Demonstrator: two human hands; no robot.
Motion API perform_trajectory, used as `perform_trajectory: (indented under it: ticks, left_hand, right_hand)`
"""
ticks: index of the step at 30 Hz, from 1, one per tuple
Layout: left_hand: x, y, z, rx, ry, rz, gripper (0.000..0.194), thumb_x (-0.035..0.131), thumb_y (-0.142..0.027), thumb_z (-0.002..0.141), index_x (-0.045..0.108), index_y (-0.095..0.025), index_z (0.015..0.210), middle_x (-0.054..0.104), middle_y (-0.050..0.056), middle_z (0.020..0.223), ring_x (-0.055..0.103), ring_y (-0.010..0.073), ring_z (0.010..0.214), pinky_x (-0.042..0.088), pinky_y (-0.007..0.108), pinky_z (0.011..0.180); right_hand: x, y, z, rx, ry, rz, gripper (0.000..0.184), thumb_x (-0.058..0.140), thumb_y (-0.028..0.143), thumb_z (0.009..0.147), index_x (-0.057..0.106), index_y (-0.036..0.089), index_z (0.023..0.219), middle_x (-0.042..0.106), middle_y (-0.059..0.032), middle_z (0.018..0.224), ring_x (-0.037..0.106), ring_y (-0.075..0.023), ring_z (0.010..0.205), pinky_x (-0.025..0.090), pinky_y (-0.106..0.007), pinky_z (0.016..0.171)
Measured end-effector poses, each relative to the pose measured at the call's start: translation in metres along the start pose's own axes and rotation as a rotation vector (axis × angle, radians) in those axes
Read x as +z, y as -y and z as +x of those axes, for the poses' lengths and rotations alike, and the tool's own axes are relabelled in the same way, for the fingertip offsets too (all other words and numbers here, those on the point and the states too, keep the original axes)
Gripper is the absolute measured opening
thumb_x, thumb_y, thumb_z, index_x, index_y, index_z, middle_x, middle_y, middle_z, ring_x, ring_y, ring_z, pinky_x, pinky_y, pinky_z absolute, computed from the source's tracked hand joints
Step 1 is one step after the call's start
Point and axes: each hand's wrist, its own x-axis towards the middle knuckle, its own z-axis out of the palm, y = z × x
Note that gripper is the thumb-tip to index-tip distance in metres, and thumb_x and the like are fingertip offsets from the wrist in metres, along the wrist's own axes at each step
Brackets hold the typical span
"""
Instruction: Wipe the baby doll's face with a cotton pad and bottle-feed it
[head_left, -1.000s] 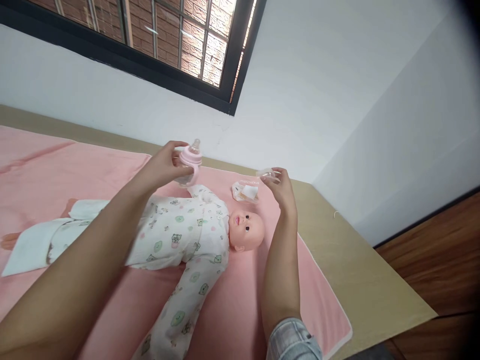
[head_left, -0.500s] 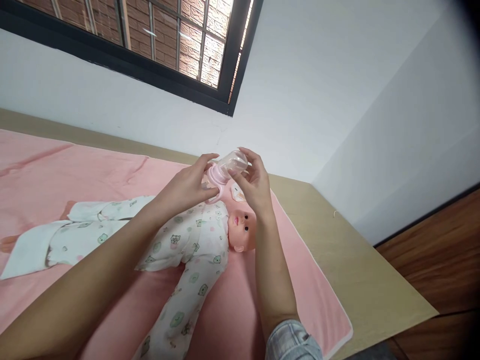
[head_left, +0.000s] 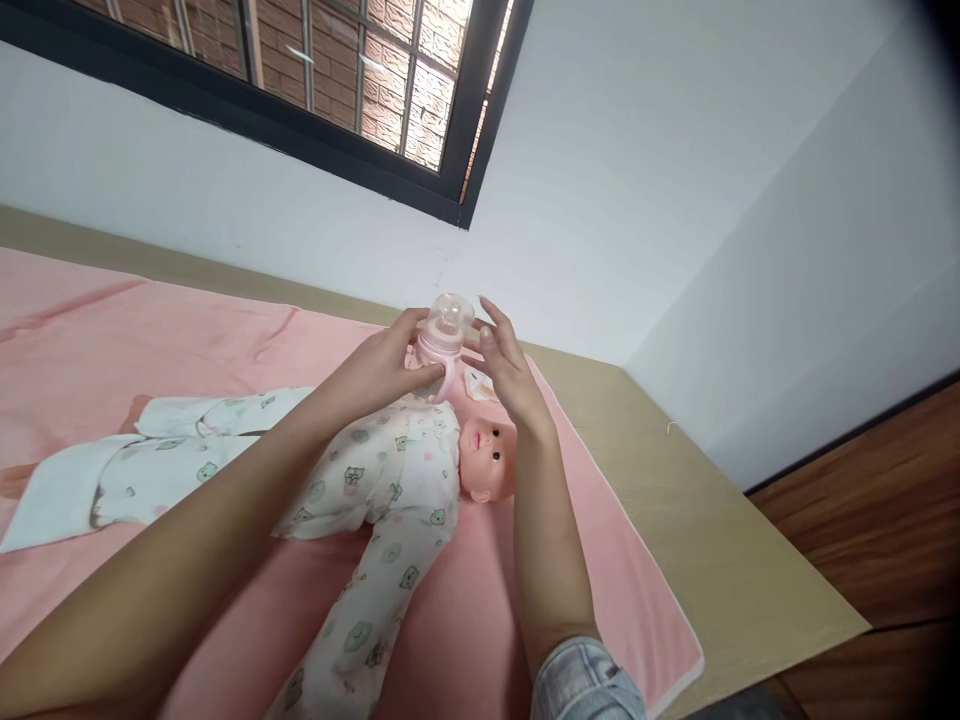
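A baby bottle [head_left: 442, 340] with pink handles and a clear domed cap is held above the doll's chest, its cap end pointing up. My left hand [head_left: 386, 362] is closed round the bottle's body and handle from the left. On the bottle's right side, my right hand [head_left: 510, 365] has its fingers apart; whether a fingertip touches the bottle I cannot tell. Below lies a baby doll [head_left: 401, 450] on its back, in white pyjamas with green animal prints, its head to the right and partly covered by my right forearm.
A pink blanket [head_left: 600, 560] lies under the doll on a tan board surface [head_left: 675, 500]. Beyond the doll's head is a small white printed item [head_left: 478, 385]. A white wall with a dark-framed window [head_left: 300, 130] rises behind; brown wood panelling [head_left: 862, 530] stands at the right.
The bottle has swung from leaning right to nearly upright. My right hand has loosened from its cap, spreading its fingers and shifting slightly right; my left hand keeps its hold.
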Motion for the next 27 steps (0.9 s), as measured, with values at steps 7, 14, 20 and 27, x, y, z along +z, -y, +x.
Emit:
perform_trajectory:
  ticks: [7, 14, 20, 27]
  left_hand:
    - [0.004, 0.002, 0.002, -0.004, 0.010, -0.013, 0.058, 0.061, -0.039, 0.079, 0.042, -0.025, 0.131, 0.062, 0.006, 0.124, 0.059, 0.0309, 0.113, 0.048, 0.040, 0.088]
    - [0.009, 0.004, 0.003, -0.006, 0.046, -0.017, 0.064, 0.065, -0.045, 0.078, 0.041, -0.026, 0.134, 0.064, 0.006, 0.122, 0.060, 0.0303, 0.110, 0.048, 0.040, 0.087]
    - [0.004, 0.001, -0.001, 0.011, 0.017, 0.083, 0.090, 0.068, -0.055, 0.075, 0.025, -0.025, 0.148, 0.058, 0.011, 0.132, 0.055, 0.0345, 0.119, 0.046, 0.046, 0.095]
    - [-0.038, -0.047, -0.046, 0.235, 0.372, 0.109, 0.047, 0.059, -0.053, 0.082, 0.060, -0.033, 0.124, 0.064, -0.002, 0.122, 0.060, 0.0299, 0.112, 0.051, 0.042, 0.096]
  right_hand:
    - [-0.004, -0.012, 0.000, 0.109, 0.228, -0.045, 0.095, 0.078, 0.035, 0.070, 0.022, 0.033, 0.148, 0.055, -0.0071, 0.135, 0.054, -0.0227, 0.125, 0.043, -0.049, 0.110]
    - [0.005, -0.011, 0.002, 0.080, 0.195, 0.026, 0.095, 0.082, 0.032, 0.063, 0.029, 0.032, 0.142, 0.058, -0.0075, 0.132, 0.061, -0.0237, 0.115, 0.051, -0.046, 0.100]
    - [-0.007, -0.017, 0.006, 0.076, 0.048, 0.006, 0.097, 0.084, 0.032, 0.057, 0.032, 0.027, 0.139, 0.059, -0.0090, 0.129, 0.061, -0.0234, 0.112, 0.054, -0.041, 0.095]
    - [-0.076, -0.058, 0.005, 0.139, -0.445, -0.227, 0.099, 0.085, 0.033, 0.048, 0.038, 0.021, 0.134, 0.061, -0.0104, 0.118, 0.062, -0.0203, 0.096, 0.053, -0.038, 0.086]
